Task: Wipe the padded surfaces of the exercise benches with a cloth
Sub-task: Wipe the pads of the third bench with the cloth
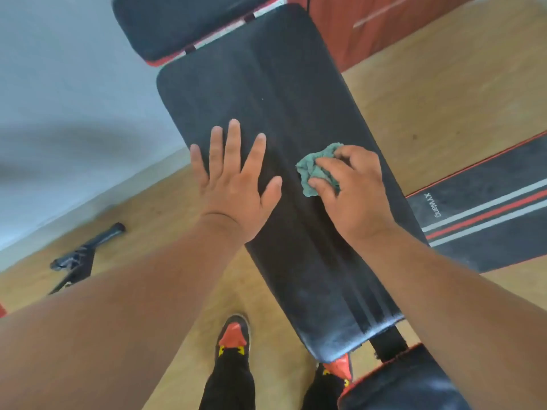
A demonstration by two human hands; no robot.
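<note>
Left hand lies flat, fingers spread, on the bench pad; right hand half-hides the bunched cloth.

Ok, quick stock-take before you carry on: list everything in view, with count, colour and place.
Long bench pad: one, black, centre, running away from the person.
Upper pad: one, black with red trim, top, beyond the long pad.
Cloth: one, green, bunched on the long pad.
Second bench pad: one, black with red and grey stripes, right.
Metal frame part: one, black, on the floor, left.
Floor: wood, tan.
Shoes: two, red and black, bottom.
Left hand: flat on the long pad.
Right hand: grip around the cloth.
</note>
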